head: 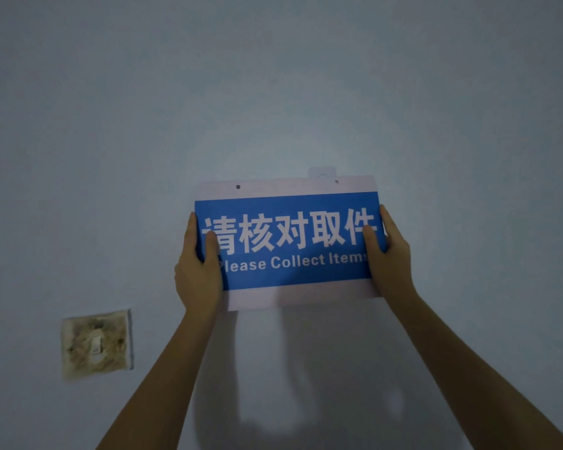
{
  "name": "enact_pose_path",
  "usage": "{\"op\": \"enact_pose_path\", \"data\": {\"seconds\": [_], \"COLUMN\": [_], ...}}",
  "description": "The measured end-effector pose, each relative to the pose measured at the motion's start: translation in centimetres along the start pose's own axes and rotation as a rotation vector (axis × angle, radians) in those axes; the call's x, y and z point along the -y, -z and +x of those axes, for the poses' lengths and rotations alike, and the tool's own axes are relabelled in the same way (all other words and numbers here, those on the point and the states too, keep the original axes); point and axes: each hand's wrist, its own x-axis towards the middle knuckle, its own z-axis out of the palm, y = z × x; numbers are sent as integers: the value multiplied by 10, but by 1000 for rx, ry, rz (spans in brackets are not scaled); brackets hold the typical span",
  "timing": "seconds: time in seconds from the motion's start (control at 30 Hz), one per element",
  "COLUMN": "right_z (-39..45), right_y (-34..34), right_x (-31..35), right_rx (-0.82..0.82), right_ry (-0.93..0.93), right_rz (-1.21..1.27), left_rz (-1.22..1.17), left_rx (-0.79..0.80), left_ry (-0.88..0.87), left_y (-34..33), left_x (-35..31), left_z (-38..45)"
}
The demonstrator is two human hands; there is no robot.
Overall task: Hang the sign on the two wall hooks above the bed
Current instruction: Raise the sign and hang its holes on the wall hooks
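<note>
Against the wall, the blue sign [288, 241] is gripped at both side edges by the left hand [198, 271] and right hand [389, 254], thumbs across its face, apparently so its top holes can be lined up with the hook [321, 174].

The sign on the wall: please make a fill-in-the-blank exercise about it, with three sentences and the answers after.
1. The sign has a panel of ____ colour with white letters.
2. The left hand and right hand grip its two ____ edges.
3. The stained wall switch is lower and to the ____ of the sign.

Answers: blue; side; left
</note>
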Motion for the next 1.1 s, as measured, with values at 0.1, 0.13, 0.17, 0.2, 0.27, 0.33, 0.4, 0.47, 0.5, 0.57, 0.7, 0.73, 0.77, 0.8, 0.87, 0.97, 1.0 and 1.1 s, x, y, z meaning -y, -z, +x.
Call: {"op": "enact_pose_path", "data": {"seconds": [0.1,0.13,0.17,0.2,0.27,0.33,0.4,0.47,0.5,0.57,0.7,0.73,0.77,0.8,0.87,0.97,1.0,1.1], "right_z": [3,3,3,3,2,1,-1,-3,-4,-8,-16,-17,-18,-18,-19,-23,-23,-22], "right_y": [3,4,4,5,4,3,2,2,2,0,-4,-4,-4,-4,-4,-5,-6,-6], "right_x": [-1,-3,-5,-6,-9,-11,-9,-8,-8,-12,-23,-24,-24,-24,-24,-23,-23,-23], "right_rx": [0,-1,-2,0,8,21,35,51,60,69,74,75,76,78,78,82,83,75], "right_ry": [-11,-10,-9,-8,-4,5,14,12,9,-6,-44,-53,-60,-64,-75,-84,-88,-83], "right_rz": [1,0,-1,-2,-7,-24,-38,-42,-43,-36,-22,-13,-6,-2,4,22,28,22], "left_rz": [-44,-56,-56,-51,-46,-41,-35,-31,-21,8,56,65,74,83,100,137,147,143], "left_rx": [10,15,20,23,19,15,10,9,11,19,24,24,25,26,35,46,49,46], "left_ry": [19,27,29,28,28,35,50,67,72,75,63,57,54,53,55,49,47,46], "left_y": [-5,-5,-6,-6,-5,-2,1,3,4,6,10,11,12,13,14,16,17,15], "left_x": [3,4,5,5,6,7,9,9,9,9,7,6,5,4,2,1,2,2], "left_z": [1,1,0,0,-3,-6,-9,-12,-14,-16,-17,-16,-16,-16,-16,-16,-15,-17]}}
